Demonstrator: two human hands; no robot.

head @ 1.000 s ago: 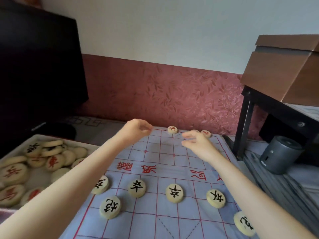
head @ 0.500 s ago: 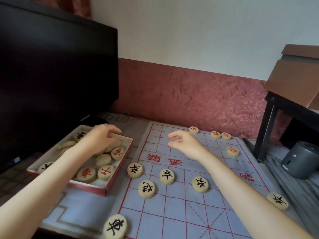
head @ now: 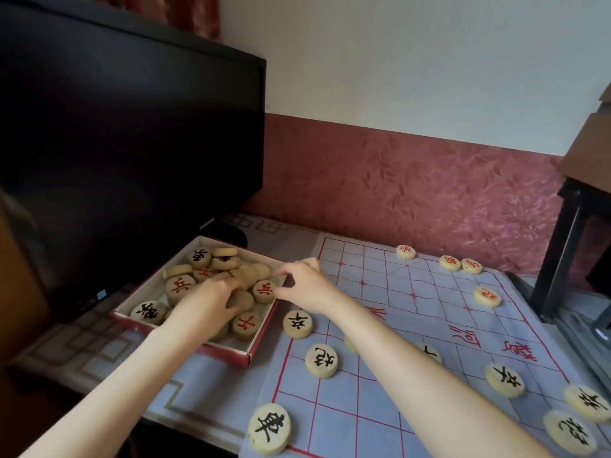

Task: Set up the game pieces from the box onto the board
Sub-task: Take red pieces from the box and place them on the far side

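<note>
Both our hands have come over to the box (head: 228, 352). A moment ago the right hand (head: 307, 285) was out over the board (head: 429, 285). Now it is at the box's edge.

Behind it all stands the big black screen (head: 132, 143). The board lies flat, just beside the box, so each piece has a short trip. The box is still full of pieces (head: 180, 285), because lots are left to set out.

Our left hand (head: 211, 292) digs into the pile with bent fingers. We cannot tell if it has one yet. Our right hand is spread apart and holds nothing. Its thumb is near a red piece (head: 264, 291), ready to pick.

Black pieces (head: 297, 323) sit on our side of the board. A few red pieces (head: 405, 251) sit far away.
</note>
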